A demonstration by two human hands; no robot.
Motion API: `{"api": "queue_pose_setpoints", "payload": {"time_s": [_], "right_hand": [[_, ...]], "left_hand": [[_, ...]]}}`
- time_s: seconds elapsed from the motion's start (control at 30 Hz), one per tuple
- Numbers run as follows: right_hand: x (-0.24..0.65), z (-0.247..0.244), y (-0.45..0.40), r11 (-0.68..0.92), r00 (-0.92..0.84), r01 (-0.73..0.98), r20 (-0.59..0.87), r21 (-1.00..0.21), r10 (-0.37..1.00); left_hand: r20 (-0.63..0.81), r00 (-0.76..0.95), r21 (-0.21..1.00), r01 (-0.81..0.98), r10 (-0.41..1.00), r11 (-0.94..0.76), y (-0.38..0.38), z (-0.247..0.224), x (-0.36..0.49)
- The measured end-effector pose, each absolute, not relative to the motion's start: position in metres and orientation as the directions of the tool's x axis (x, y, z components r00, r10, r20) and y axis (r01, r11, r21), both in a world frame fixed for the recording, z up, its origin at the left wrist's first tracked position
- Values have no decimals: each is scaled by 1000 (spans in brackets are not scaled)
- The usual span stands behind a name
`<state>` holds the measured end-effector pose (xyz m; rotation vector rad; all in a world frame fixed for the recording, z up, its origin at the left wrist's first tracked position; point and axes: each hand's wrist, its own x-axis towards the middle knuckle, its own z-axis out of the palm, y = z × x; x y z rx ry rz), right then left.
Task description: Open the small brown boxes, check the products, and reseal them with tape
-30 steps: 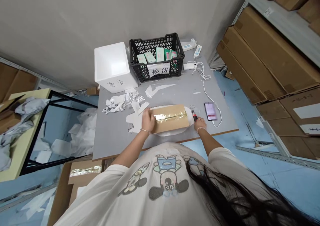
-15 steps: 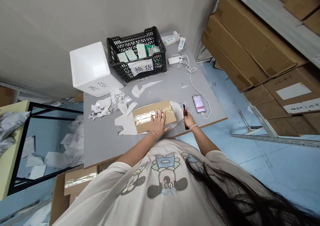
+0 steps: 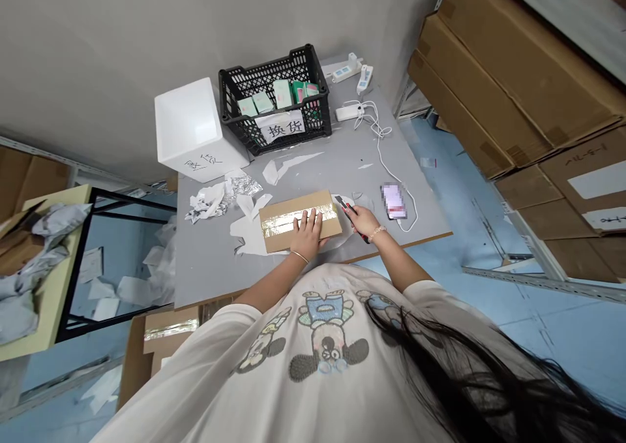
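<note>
A grey counter (image 3: 352, 182) is seen in a storeroom, with cardboard cartons (image 3: 508, 77) stacked on metal shelving (image 3: 513, 278) at the right. A taped cardboard parcel (image 3: 298, 220) is lying flat near the counter's front edge, upon torn white paper (image 3: 249, 231). The left hand (image 3: 307, 234) is pressed on it with the fingers spread wide, probably so that the parcel is kept from sliding. The right hand (image 3: 364, 221) is closed narrowly around a red-and-black utility knife (image 3: 348, 211), held beside the parcel's right end. Whether its blade is touching the cardboard cannot be told from this view. Behind are placed a black plastic crate (image 3: 264, 74) of small green boxes (image 3: 282, 94) and a phone (image 3: 394, 201), whose screen is blurred.
</note>
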<state>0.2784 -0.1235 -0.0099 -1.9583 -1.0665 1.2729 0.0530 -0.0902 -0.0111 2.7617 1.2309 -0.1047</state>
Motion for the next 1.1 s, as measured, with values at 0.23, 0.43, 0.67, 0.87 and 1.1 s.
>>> {"api": "queue_pose_setpoints", "payload": {"time_s": [0.23,0.43,0.67,0.87,1.1], "right_hand": [[277,-10,-108,-542,159,337,-521,-769,838],[289,-7,-108,-511,66,422,-537,-749,841],[294,-1,-89,-489,24,478,-546,-730,837],[309,6,-96,-429,-50,600,-567,-675,822],[317,14,-91,-387,-30,680,-551,-623,834]], "left_hand": [[-112,667,67,745,737,-664,-93,-15,52],[-137,660,41,748,738,-662,-93,-16,52],[-132,679,65,733,722,-677,-86,-17,51],[-137,650,67,759,747,-648,-90,-20,53],[-128,704,80,710,699,-700,-81,-24,51]]}}
